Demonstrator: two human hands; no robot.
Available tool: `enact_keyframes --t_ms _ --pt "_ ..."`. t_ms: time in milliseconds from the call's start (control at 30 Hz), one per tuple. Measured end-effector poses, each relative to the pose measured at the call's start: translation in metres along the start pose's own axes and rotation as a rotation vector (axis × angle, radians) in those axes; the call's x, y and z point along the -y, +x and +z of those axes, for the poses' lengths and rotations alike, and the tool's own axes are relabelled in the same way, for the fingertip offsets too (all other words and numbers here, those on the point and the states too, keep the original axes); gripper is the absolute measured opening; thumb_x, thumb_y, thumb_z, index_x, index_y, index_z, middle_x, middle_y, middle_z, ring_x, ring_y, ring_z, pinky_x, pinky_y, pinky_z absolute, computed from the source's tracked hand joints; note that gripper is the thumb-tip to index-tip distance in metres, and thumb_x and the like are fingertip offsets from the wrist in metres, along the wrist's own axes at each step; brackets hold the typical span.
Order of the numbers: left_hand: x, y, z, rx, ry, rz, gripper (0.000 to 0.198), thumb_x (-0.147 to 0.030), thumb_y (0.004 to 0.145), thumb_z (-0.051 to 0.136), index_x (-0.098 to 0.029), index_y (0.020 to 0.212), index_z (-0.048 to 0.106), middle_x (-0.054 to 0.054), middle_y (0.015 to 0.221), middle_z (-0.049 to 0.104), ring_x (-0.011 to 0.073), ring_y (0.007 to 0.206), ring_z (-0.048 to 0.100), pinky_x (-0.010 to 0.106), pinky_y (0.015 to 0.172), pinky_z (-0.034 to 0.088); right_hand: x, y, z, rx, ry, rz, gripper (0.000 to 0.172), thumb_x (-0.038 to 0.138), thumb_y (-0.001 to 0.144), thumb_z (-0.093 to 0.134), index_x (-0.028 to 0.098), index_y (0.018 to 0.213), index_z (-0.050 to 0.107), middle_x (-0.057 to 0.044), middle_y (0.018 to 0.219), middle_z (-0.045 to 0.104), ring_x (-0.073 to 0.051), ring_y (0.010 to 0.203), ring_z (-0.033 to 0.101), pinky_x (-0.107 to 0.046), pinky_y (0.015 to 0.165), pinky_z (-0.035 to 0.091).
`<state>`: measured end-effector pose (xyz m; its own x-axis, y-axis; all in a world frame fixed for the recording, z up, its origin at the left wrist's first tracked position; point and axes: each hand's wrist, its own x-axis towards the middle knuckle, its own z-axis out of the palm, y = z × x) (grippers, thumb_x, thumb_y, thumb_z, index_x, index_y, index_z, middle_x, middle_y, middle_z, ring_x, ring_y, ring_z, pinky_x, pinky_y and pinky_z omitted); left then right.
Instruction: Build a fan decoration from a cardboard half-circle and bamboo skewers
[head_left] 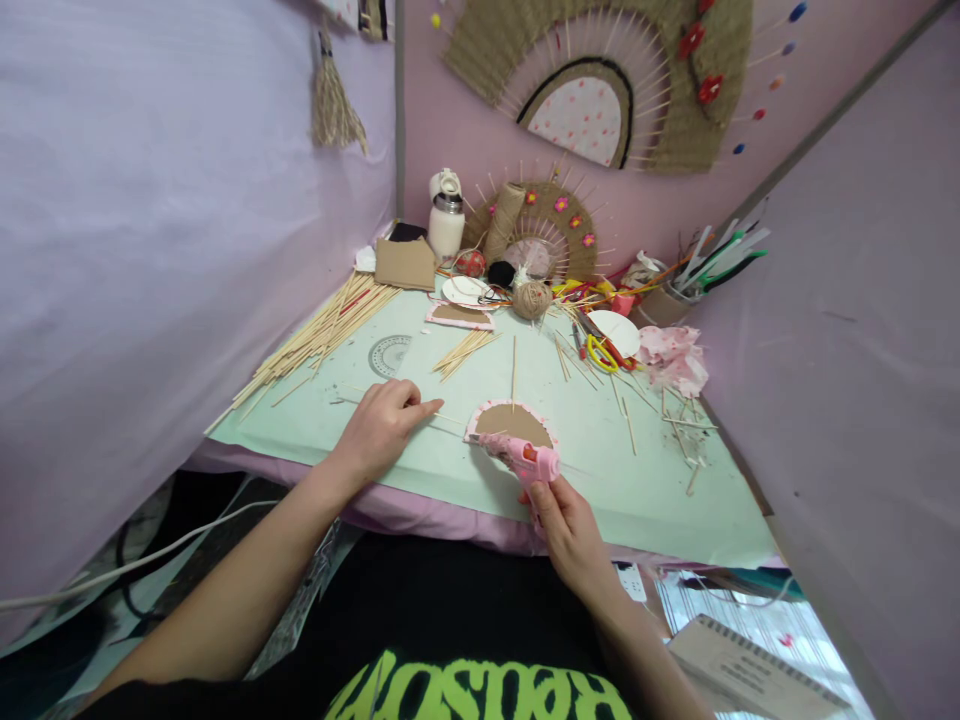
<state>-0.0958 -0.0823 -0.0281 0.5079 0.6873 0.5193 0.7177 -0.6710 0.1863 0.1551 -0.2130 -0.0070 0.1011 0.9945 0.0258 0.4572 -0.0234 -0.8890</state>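
My right hand (570, 530) is wrapped round the handle of a pink hot glue gun (536, 462), its nozzle pointing left over the lower left of a half-round cardboard piece (499, 424). That piece has a pink-dotted white cloth rim, and one thin wooden stick (514, 365) stands out from its curved edge toward the back. Left of it, my left hand (386, 418) is low over the table, fingers curled, with a thin pale stick (448, 418) showing from under its fingertips. How the fingers grip this stick is partly hidden.
Many wooden sticks (315, 335) lie at the left, beside a clear protractor (388, 355). At the back stand a white bottle (447, 228) and a twine ball (532, 299). Yellow-handled scissors (602, 354) and crumpled dotted cloth (673, 358) lie right.
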Motion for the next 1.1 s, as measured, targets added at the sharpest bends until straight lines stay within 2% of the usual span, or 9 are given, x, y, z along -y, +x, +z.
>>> enact_keyframes --t_ms 567,900,1100 --pt "0.0 0.0 0.0 -0.013 0.004 0.018 0.035 -0.03 0.101 0.039 -0.026 0.111 0.072 0.005 0.083 0.056 0.0171 0.077 0.045 0.031 0.069 0.032 0.002 -0.002 -0.006 -0.028 -0.025 0.022 0.046 0.059 0.092 0.043 0.019 0.076 0.058 -0.001 0.059 0.052 -0.017 0.061 0.051 -0.028 0.06 0.042" --pt "0.002 -0.001 0.001 -0.003 0.006 0.029 0.033 -0.028 0.1 0.04 -0.027 0.115 0.069 0.005 0.084 0.056 0.0176 0.077 0.046 0.032 0.069 0.033 0.002 -0.003 -0.009 -0.031 -0.03 0.036 0.044 0.057 0.092 0.043 0.019 0.078 0.059 0.0 0.057 0.05 -0.016 0.057 0.048 -0.027 0.056 0.039" --pt "0.001 0.0 0.001 -0.013 0.011 0.031 0.032 -0.03 0.1 0.041 -0.027 0.112 0.071 0.004 0.083 0.055 0.0177 0.076 0.046 0.032 0.068 0.032 0.009 -0.006 -0.012 -0.061 -0.085 0.017 0.046 0.059 0.091 0.044 0.02 0.07 0.056 0.0 0.059 0.05 -0.016 0.057 0.045 -0.027 0.054 0.038"
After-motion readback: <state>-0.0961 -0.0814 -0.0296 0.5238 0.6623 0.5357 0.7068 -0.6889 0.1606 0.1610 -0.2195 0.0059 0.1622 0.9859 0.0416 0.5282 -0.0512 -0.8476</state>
